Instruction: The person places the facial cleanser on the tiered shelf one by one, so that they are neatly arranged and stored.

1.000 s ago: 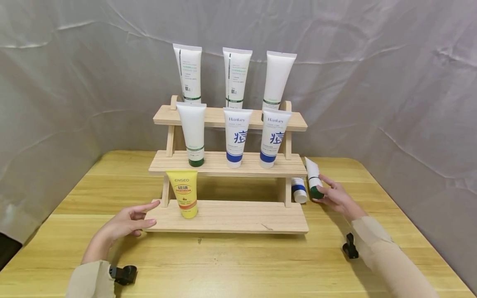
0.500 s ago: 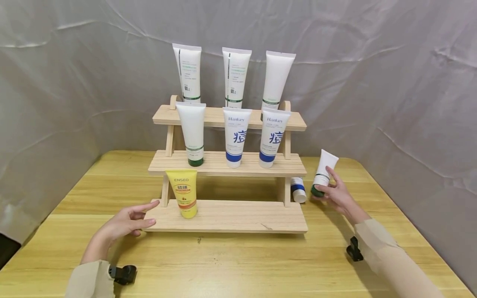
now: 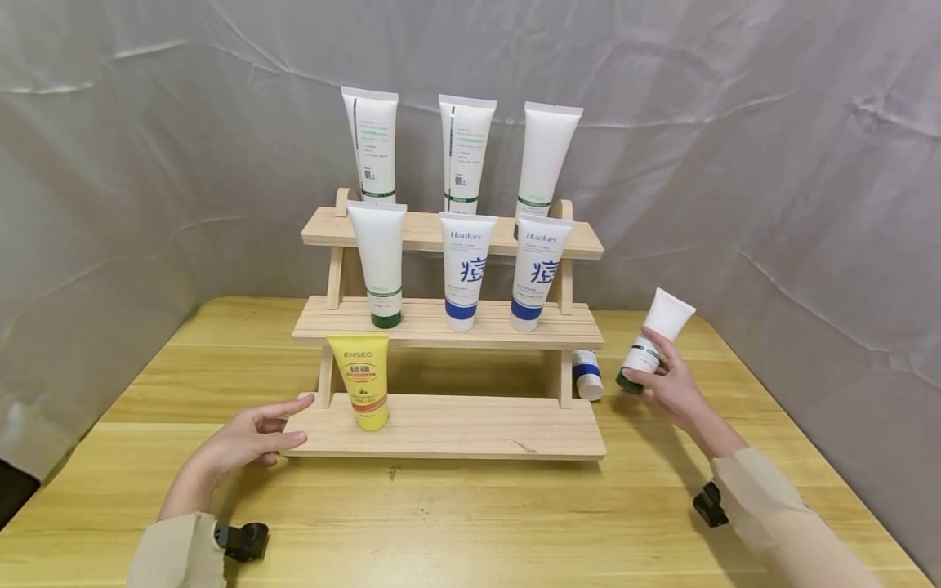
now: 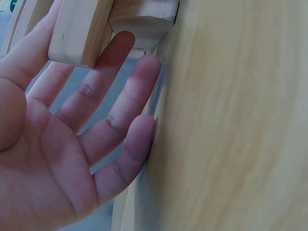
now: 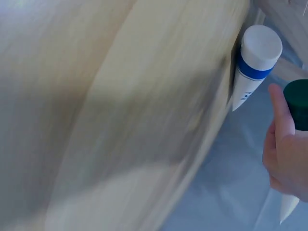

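In the head view my right hand (image 3: 671,390) grips a white tube with a green cap (image 3: 660,322). The tube is lifted above the table, leaning right with its cap down. Its green cap (image 5: 297,103) shows at the right edge of the right wrist view. Beside it, a white tube with a blue band (image 3: 587,376) lies on the table. My left hand (image 3: 246,437) rests against the left end of the three-tier wooden shelf (image 3: 485,425), its fingers extended and loosely spread. A yellow tube (image 3: 363,382) stands at the left of the bottom tier.
On the middle tier stand a white tube with a green cap (image 3: 380,265) and two blue-banded white tubes (image 3: 466,269). Three white tubes (image 3: 550,155) stand on the top tier. Grey cloth (image 3: 772,163) hangs behind the wooden table (image 3: 456,523).
My right hand has lifted the green-capped tube off the table and drawn it to the right, away from the lying tube. The left hand has stayed put.
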Demonstrator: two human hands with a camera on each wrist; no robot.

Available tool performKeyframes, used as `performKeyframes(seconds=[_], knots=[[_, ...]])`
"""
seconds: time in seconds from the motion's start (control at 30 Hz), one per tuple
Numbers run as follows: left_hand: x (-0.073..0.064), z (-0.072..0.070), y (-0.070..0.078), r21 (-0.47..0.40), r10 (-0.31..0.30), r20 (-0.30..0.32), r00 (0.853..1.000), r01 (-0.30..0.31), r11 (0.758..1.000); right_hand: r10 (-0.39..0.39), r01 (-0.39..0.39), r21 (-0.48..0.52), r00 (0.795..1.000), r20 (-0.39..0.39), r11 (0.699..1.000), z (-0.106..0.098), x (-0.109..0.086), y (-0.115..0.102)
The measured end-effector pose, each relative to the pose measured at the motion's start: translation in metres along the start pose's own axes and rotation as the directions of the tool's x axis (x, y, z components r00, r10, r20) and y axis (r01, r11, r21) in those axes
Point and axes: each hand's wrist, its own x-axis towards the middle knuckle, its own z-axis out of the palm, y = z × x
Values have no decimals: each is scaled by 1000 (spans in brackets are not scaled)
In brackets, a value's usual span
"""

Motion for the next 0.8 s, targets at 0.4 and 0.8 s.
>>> performKeyframes(seconds=[0.4, 0.8], knots=[[1, -1, 0, 3, 13, 10, 1000, -13, 1000, -207, 167, -293, 972, -111, 942, 8, -19, -9], [1, -1, -1, -1, 11, 17, 1000, -11, 1000, -339, 320, -123, 920, -196, 939, 19, -29, -20]])
